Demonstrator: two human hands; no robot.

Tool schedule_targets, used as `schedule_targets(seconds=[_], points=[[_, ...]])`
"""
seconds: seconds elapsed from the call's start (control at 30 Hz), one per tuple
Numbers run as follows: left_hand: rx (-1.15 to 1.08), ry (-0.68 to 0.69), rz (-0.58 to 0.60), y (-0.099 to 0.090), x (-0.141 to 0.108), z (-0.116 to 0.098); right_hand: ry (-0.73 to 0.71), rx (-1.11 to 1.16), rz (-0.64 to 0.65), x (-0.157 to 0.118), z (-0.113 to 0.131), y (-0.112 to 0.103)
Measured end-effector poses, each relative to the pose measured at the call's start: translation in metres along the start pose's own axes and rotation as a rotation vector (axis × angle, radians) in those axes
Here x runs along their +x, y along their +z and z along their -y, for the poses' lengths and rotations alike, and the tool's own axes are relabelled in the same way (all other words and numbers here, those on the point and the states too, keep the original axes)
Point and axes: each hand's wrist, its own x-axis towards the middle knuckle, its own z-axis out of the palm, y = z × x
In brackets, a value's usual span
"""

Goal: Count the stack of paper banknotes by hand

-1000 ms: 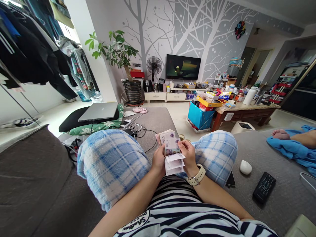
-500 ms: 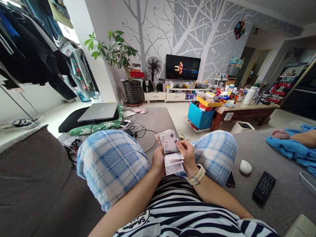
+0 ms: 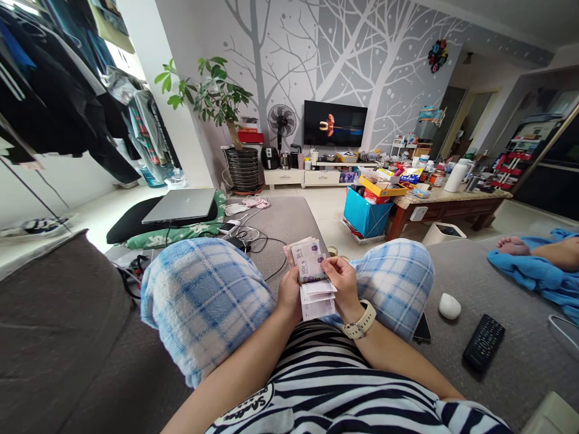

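A stack of banknotes is held upright between my knees, its lower ends folded toward me in several layers. My left hand is closed around the left side of the stack. On the right edge, my right hand pinches the notes between thumb and fingers; a pale watch is on that wrist. Blue and white plaid cloth covers my legs. The number of notes cannot be made out.
To the right on the grey sofa lie a black remote control, a white mouse and a phone. Another person's foot rests beyond them. A laptop and tangled cables are at the left. A cluttered table stands ahead.
The banknotes and both hands have hardly moved; the right thumb sits slightly farther left on the notes. Everything else looks the same.
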Motion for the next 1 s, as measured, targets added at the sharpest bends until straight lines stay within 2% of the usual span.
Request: schedule_targets(seconds=[0.37, 0.53, 0.63, 0.77, 1.0], points=[[-0.007, 0.003, 0.019, -0.0071, 0.0077, 0.0062, -0.005, 0.020, 0.002, 0.0004, -0.0012, 0.0006], [-0.042, -0.025, -0.043, -0.0047, 0.0068, 0.0038, 0.024, 0.066, 0.031, -0.0005, -0.0016, -0.0009], [-0.071, -0.028, -0.030, -0.0035, 0.0064, 0.0039, 0.040, 0.090, 0.044, -0.0007, -0.0024, -0.0017], [-0.083, -0.038, -0.007, -0.0032, 0.0047, 0.0050, 0.007, 0.066, 0.016, 0.0010, -0.0049, -0.0022], [-0.033, -0.058, 0.006, -0.0023, -0.0014, 0.0016, 0.059, 0.111, -0.037, 0.0058, -0.0074, -0.0021]])
